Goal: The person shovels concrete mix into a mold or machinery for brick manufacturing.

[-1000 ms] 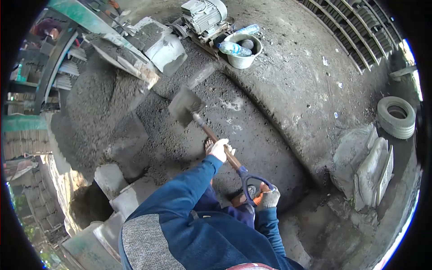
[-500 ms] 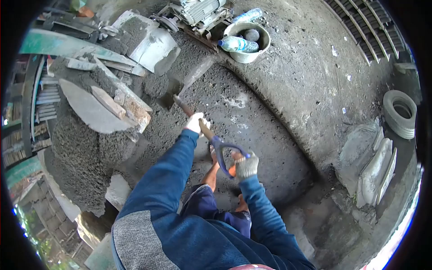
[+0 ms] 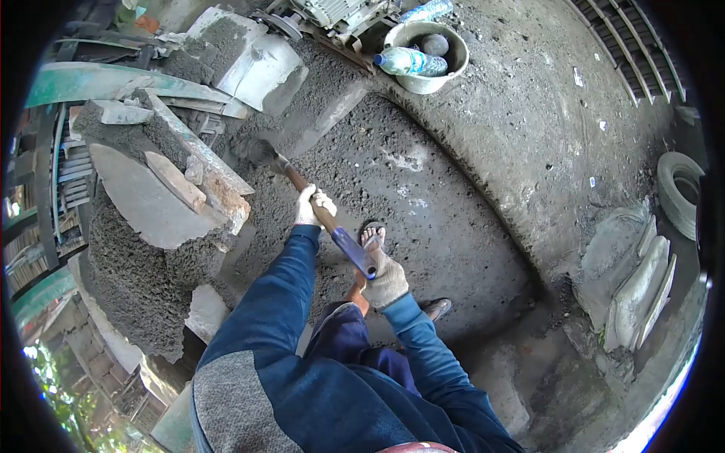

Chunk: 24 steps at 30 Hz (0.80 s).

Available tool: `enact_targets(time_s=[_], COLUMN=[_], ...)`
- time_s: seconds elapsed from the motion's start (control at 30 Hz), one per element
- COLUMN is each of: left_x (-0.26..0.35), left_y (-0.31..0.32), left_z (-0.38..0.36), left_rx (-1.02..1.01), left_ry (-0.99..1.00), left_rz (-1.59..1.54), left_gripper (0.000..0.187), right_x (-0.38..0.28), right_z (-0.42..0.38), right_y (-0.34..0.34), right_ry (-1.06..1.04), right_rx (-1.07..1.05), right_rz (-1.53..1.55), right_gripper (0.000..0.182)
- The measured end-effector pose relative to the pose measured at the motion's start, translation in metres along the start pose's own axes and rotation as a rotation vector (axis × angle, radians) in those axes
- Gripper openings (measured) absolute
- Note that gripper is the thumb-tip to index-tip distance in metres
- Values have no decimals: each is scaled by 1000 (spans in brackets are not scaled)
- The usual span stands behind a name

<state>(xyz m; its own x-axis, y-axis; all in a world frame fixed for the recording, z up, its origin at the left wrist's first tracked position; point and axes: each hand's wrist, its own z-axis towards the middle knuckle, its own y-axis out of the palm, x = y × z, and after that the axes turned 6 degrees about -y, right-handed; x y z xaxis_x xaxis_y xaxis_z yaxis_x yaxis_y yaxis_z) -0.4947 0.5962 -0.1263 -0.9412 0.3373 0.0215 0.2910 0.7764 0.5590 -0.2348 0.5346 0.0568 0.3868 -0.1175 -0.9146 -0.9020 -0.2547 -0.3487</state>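
Note:
A shovel (image 3: 326,220) with a wooden shaft and a blue-purple handle slants across the middle of the head view. My left hand (image 3: 313,204), in a pale glove, is closed around the shaft. My right hand (image 3: 387,281), also gloved, grips the handle end close to my body; its fingers are partly hidden. At the far end the blade is mostly covered by a dark clump of wet, grainy mix (image 3: 257,149). Beneath it lies the same grey mix, spread over the floor. My sandalled foot (image 3: 372,235) stands just beyond the handle.
A large mound of mix (image 3: 143,287) rises on the left, with boards and a curved grey slab (image 3: 143,196) on it. A bucket (image 3: 423,83) holding a bottle stands by a motor (image 3: 332,11). Sacks (image 3: 638,287) and a tyre (image 3: 680,192) lie right. A raised ledge (image 3: 468,170) crosses the floor.
The shovel has rolled, so its handle loop now shows edge-on. Its blade has shifted left and now bears a dark clump. My right hand has come left and slightly toward my left hand.

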Motion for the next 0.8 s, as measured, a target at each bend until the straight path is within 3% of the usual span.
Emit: enact_targets(time_s=[0.07,0.1,0.17,0.2,0.23,0.27,0.3,0.33,0.37,0.4,0.47,0.53,0.63,0.67,0.7,0.73,0.77,0.8], left_x=[-21,-32,-75,-99,-129,-165,-191,-226,-270,-311,-370,-406,-395,-372,-334,-260,-226,-195], left_y=[22,19,45,34,54,33,61,58,44,37,55,50,6,-24,-43,1,-55,-69], left_z=[-12,-7,-23,-20,-38,-30,-49,-50,-43,-43,-59,-55,-22,-5,7,-29,7,-5], left_rx=[-8,79,319,291,291,165,283,233,202,166,289,405,398,336,376,408,324,396], left_ry=[15,-136,-188,-315,-350,-347,-484,-573,-637,-726,-747,-819,-766,-775,-700,-609,-675,-579], left_rz=[60,20,185,33,45,162,184,204,137,86,131,73,228,190,283,431,515,486], left_gripper=[24,24,18,16,16,14,9,11,13,14,17,20,17,18,22,17,15,14], right_x=[-13,-21,-19,-23,2,1,-13,19,-5,-10,21,-12,28,6,39,57,9,35], right_z=[-6,-12,-38,-55,-85,-102,-114,-152,-160,-176,-229,-215,-214,-184,-189,-180,-138,-150], right_y=[-31,-44,-78,-96,-114,-131,-153,-183,-211,-231,-271,-276,-242,-213,-185,-141,-113,-83], right_ry=[-13,171,454,624,635,561,603,674,798,786,741,892,867,974,897,831,786,827], right_rx=[-5,125,198,270,297,437,515,517,518,577,696,660,679,653,578,578,380,248], right_rz=[-9,49,329,439,454,419,519,385,373,303,210,180,172,309,421,520,392,595], right_gripper=[31,31,28,21,25,25,22,20,21,20,18,18,19,19,18,16,14,13])
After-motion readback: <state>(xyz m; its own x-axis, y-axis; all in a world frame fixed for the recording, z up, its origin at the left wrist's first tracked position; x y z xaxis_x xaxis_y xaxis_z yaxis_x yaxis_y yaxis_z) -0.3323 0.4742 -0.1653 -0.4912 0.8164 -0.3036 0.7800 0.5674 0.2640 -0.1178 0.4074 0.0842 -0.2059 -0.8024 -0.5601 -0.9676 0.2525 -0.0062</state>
